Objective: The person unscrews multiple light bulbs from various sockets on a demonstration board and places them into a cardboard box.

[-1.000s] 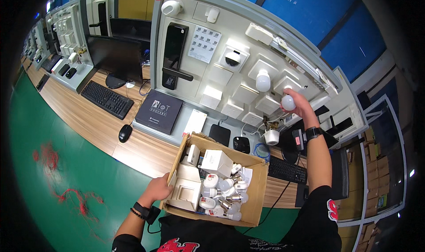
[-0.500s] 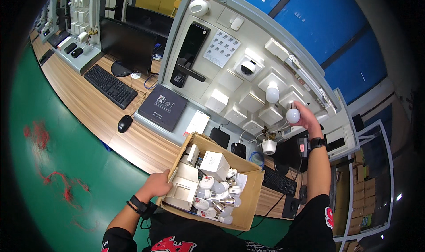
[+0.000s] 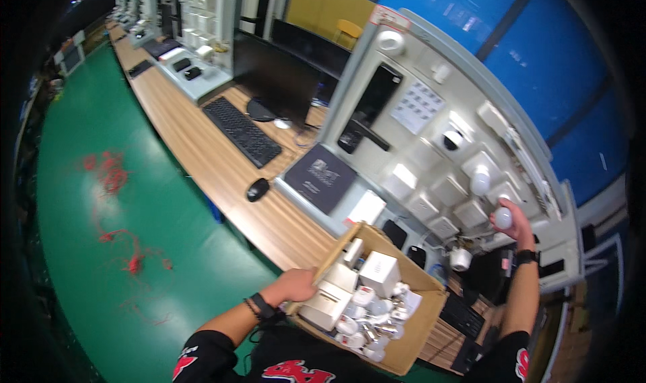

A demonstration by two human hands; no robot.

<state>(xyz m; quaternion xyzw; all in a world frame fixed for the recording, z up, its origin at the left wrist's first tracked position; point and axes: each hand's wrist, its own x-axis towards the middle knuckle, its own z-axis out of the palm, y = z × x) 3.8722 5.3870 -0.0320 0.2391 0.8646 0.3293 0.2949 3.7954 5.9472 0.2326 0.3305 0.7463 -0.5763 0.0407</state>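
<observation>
My right hand (image 3: 517, 223) is closed around a white round light bulb (image 3: 503, 217) at the right part of an upright display panel (image 3: 414, 147). I cannot tell whether the bulb sits in a socket there. Just up and left of it, another bulb (image 3: 480, 181) is mounted on the panel. My left hand (image 3: 296, 285) grips the left edge of an open cardboard box (image 3: 418, 332) held tilted against my body. Inside lie several bulbs and small white devices, a closed white carton (image 3: 380, 273) and an open white carton (image 3: 328, 305).
The panel also carries a black door lock (image 3: 374, 103), a dome camera and white switch plates. On its ledge lies a dark flat box (image 3: 319, 178). Leftward along the wooden desk are a mouse (image 3: 257, 190), a keyboard (image 3: 242, 132) and a monitor. Tangled red string (image 3: 134, 262) lies on the green floor.
My view has swung to the left, so the panel, the box and both hands appear farther right. My right hand still holds the bulb at the panel, and my left still grips the box.
</observation>
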